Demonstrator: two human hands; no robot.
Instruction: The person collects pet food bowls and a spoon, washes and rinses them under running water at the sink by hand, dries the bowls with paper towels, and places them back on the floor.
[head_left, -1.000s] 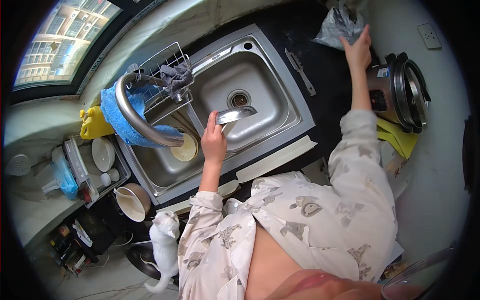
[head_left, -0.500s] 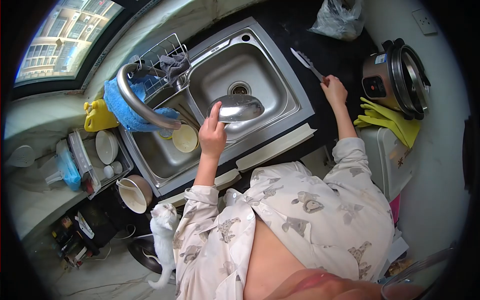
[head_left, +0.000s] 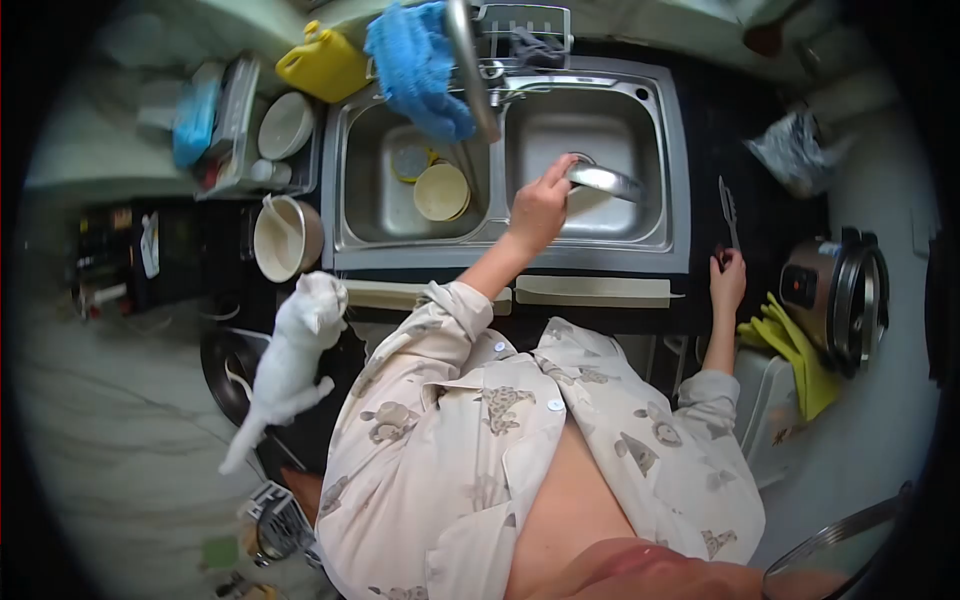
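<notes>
My left hand (head_left: pixel 540 212) is closed on the edge of a shiny metal bowl (head_left: pixel 606 182), held tilted over the right basin of the steel sink (head_left: pixel 678 200). The bowl is seen nearly side-on, so its inside is hidden. On the dark counter to the right of the sink, my right hand (head_left: pixel 729 277) grips the lower end of a slim, light-grey slotted utensil (head_left: pixel 729 208) with a narrow tip pointing away from me. Its exact kind is unclear. In the left basin sit cream bowls (head_left: pixel 441 192) beside a round yellow-rimmed item (head_left: pixel 411 162).
A blue cloth (head_left: pixel 418 65) hangs beside the faucet (head_left: pixel 468 60). A white cat (head_left: pixel 290 355) is at my left, near a pot (head_left: pixel 286 238). At right are a plastic bag (head_left: pixel 795 152), a cooker (head_left: pixel 812 280) and yellow-green gloves (head_left: pixel 790 350).
The camera view has turned, levelling the sink. My left hand has brought the bowl farther over the right basin and tipped it more edge-on. My right hand still holds the slotted utensil.
</notes>
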